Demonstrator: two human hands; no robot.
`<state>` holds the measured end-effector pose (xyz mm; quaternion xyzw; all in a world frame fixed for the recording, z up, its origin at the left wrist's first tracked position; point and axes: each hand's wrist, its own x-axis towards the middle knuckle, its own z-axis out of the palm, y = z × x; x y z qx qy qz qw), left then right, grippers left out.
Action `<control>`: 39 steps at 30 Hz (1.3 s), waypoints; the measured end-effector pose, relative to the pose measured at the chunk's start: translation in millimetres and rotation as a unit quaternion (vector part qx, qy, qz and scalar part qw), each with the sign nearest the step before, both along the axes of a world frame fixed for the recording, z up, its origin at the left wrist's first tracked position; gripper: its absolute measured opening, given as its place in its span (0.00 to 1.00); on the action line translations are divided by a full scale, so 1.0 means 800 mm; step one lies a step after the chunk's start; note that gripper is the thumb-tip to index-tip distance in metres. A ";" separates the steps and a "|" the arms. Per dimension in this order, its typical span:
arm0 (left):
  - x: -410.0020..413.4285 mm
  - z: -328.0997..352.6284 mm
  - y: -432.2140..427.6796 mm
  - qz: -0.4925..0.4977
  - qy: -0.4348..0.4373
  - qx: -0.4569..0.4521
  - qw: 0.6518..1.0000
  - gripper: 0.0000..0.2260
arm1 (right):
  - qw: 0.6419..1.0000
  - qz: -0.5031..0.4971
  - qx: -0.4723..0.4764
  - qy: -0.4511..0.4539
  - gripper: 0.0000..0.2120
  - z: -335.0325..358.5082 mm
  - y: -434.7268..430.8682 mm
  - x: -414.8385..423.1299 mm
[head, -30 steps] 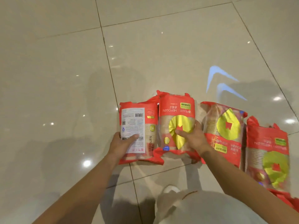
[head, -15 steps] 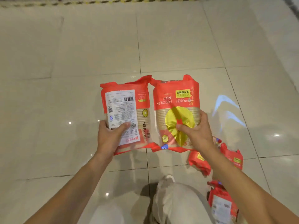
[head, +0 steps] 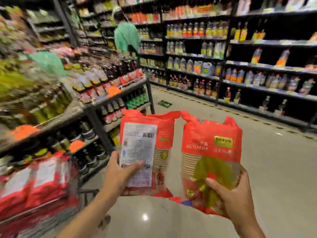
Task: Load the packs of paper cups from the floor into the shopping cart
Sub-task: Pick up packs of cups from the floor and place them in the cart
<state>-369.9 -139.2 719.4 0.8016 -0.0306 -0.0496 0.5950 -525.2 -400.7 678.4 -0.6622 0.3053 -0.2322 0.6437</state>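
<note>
Glossy grey floor (head: 171,219) underfoot; the left hand (head: 118,174) grips a red plastic pack of paper cups (head: 145,152) and the right hand (head: 235,198) grips its yellow-badged twin (head: 211,152). Best swing both left and lay them flat on the red packs (head: 39,184) in the blurred wire shopping cart (head: 42,219), short of the dark shelves (head: 257,66).

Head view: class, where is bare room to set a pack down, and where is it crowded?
Bare floor runs between the right-hand pack and the bottle shelves, and below the left-hand pack. Crowded: lower left, where blurred red packs lie.
</note>
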 end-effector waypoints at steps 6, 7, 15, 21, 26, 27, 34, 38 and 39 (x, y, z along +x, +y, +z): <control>-0.055 0.013 0.230 0.128 -0.011 -0.002 0.992 0.25 | 0.989 0.145 0.018 -0.008 0.43 0.027 0.185 0.067; -0.062 0.007 0.263 0.150 -0.009 -0.007 0.989 0.26 | 0.986 0.164 0.016 0.000 0.44 0.028 0.217 0.075; -0.061 -0.050 0.533 0.270 0.052 -0.052 0.960 0.34 | 0.967 0.253 -0.010 0.022 0.57 0.001 0.494 0.151; -0.024 -0.087 0.761 0.329 0.100 -0.067 0.937 0.26 | 0.951 0.303 0.001 0.056 0.63 -0.036 0.724 0.229; 0.037 -0.109 0.914 0.349 0.132 -0.078 0.924 0.27 | 0.942 0.321 -0.007 0.099 0.61 -0.049 0.855 0.282; 0.053 -0.114 0.935 0.345 0.138 -0.081 0.925 0.31 | 0.941 0.322 -0.008 0.108 0.64 -0.053 0.870 0.297; 0.211 -0.160 1.028 0.325 0.185 -0.090 0.923 0.26 | 0.936 0.325 -0.004 0.139 0.55 -0.094 0.953 0.451; 0.326 -0.202 1.066 0.321 0.217 -0.054 0.920 0.24 | 0.922 0.345 0.008 0.176 0.39 -0.154 1.002 0.572; 0.355 -0.214 1.074 0.318 0.232 -0.042 0.918 0.23 | 0.920 0.343 0.005 0.189 0.40 -0.172 1.014 0.603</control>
